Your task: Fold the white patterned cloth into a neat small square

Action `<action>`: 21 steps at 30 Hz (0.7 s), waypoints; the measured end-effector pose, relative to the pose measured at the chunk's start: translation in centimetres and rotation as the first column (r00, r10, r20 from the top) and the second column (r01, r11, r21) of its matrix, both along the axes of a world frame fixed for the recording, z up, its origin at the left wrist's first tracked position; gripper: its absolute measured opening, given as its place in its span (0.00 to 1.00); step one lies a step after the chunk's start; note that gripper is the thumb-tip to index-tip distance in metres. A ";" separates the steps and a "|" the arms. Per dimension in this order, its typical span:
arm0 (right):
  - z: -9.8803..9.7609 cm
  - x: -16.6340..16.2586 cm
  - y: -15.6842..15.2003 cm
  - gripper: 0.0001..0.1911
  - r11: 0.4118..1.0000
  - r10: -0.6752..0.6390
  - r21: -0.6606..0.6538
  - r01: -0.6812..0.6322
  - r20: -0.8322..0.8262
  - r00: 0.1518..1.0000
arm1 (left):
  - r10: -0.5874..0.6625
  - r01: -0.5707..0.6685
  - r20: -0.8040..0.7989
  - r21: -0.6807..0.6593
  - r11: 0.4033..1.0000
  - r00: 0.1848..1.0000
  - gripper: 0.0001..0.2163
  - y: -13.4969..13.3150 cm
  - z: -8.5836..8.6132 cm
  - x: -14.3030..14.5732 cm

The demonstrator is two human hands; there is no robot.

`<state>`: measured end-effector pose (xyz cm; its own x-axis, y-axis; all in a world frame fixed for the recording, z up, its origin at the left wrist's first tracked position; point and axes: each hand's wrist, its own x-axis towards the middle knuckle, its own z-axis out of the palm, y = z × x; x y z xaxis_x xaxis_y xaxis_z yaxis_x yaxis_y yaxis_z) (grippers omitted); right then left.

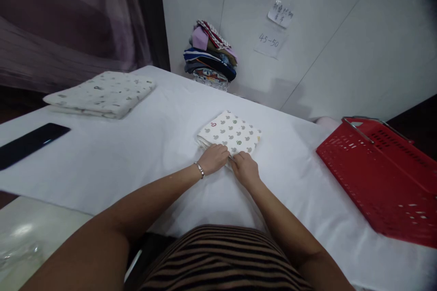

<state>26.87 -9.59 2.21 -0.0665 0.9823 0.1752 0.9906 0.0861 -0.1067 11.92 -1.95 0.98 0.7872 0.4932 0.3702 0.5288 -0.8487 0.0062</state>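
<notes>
White sheeting covers the table (116, 159) that runs across the head view, with a pale panelled wall (327, 18) behind it at the top of the frame bearing a handwritten sign (280, 13) and, below that, a sheet marked 45-50 (268, 42). Upper centre, a stack of folded clothes (210, 57) stands beyond the table's far edge. At the left of the frame lie a larger printed cloth (102, 93), folded into a thick pad, and a flat black slab (32, 145), perhaps a phone; a red plastic basket (378, 182) fills the right. Just right of centre, the small folded cloth (232, 132), white with grey motifs and a few red and green ones, lies flat on the sheeting, set at a slant. Both hands meet at its near edge: the left hand (214, 158), below a metal bracelet (199, 170), has its fingers drawn together on the edge, its thumb not clearly visible, while the right hand (246, 169) pinches the same edge close beside it. To work this edge well, a light, even pinch on both sides seems best, with the layers lined up before pressing; tugging from one side could skew the fold or wrinkle the print.
</notes>
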 end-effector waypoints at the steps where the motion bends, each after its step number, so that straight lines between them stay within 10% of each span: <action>1: 0.0 -0.1 0.1 0.11 1.000 -0.010 -0.011 0.010 0.013 1.000 | 0.005 -0.005 0.008 -0.006 1.000 1.000 0.06 -0.1 0.1 0.0; 21: 0.9 0.7 1.8 0.13 0.988 -0.035 -0.153 0.022 -0.082 0.996 | 0.107 -0.089 0.249 -0.085 0.992 0.962 0.09 0.0 -0.4 -1.9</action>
